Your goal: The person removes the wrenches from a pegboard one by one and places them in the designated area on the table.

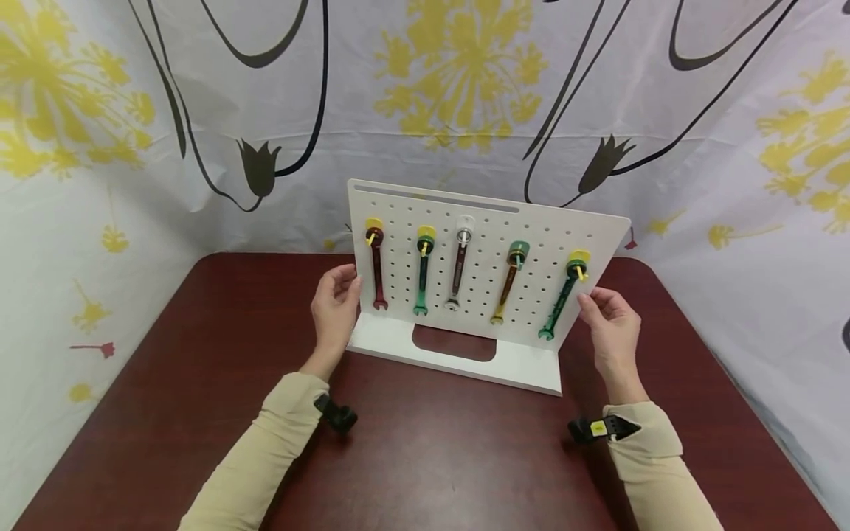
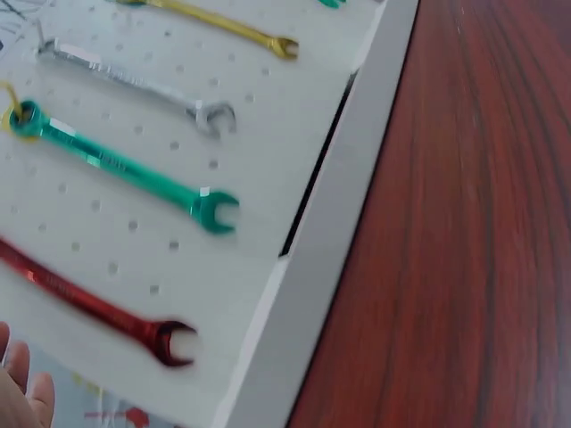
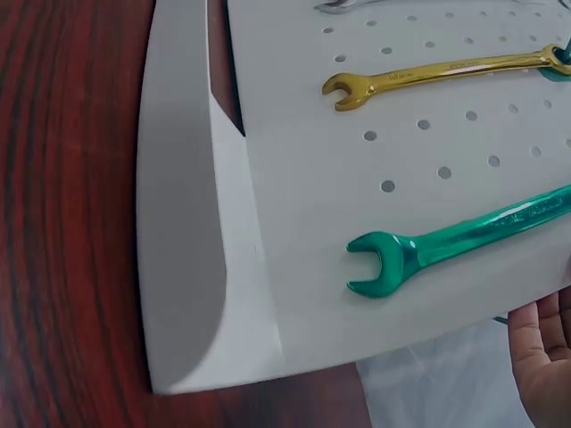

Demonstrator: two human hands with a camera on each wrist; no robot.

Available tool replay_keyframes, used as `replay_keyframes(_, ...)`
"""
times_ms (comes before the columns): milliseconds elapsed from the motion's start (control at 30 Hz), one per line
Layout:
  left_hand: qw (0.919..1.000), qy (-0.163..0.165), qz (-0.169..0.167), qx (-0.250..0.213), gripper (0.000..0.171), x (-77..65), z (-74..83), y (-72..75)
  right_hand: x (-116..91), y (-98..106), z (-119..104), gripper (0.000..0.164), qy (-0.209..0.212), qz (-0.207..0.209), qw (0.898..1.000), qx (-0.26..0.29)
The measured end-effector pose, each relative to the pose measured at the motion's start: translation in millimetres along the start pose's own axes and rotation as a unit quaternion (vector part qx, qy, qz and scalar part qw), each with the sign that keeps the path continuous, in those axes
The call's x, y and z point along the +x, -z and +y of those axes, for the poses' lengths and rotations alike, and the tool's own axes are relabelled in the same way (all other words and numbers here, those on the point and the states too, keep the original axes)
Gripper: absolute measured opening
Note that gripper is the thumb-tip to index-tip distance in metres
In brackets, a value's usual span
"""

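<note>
A white pegboard stand point(image 1: 412, 295) is on the table at a slant, its right end nearer to me. My left hand point(image 1: 335, 306) holds its left side edge, thumb towards the front. At the opposite edge, my right hand point(image 1: 612, 328) grips with the thumb in front and fingers behind, partly hidden by the board. Hanging from pegs, left to right, are a red wrench point(image 1: 378, 276), a green wrench point(image 1: 423, 284), a silver wrench point(image 1: 458, 273), a gold wrench point(image 1: 505, 295) and another green wrench point(image 1: 560, 306). Their open jaws point down.
The dark red-brown table point(image 1: 425, 450) extends around the stand. Behind it hangs a white cloth point(image 1: 425, 169) with yellow and dark flower prints. An oblong cutout point(image 1: 454, 343) opens in the stand's base. Black camera straps point(image 1: 339, 413) circle both sleeved wrists.
</note>
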State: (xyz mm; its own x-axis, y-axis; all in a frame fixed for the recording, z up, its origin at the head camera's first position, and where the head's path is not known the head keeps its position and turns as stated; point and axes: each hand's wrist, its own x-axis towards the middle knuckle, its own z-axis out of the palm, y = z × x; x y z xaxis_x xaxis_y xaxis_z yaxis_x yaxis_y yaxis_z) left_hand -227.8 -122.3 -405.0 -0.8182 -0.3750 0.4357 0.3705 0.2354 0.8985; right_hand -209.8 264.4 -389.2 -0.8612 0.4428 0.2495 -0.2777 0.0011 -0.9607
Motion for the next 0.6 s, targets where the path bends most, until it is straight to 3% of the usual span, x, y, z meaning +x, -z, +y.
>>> replay_keyframes(200,0.9998,0.000,0.005,-0.019,0.030,1.4,3.4,-17.8,0,-2,3,0.007,0.016,0.010,1.000,0.006)
replay_keyframes(600,0.9985,0.001,0.053,0.012,0.030,6.8,-1.8,-40.5,-2,-5,6,0.006,0.007,0.023,1.000,0.013)
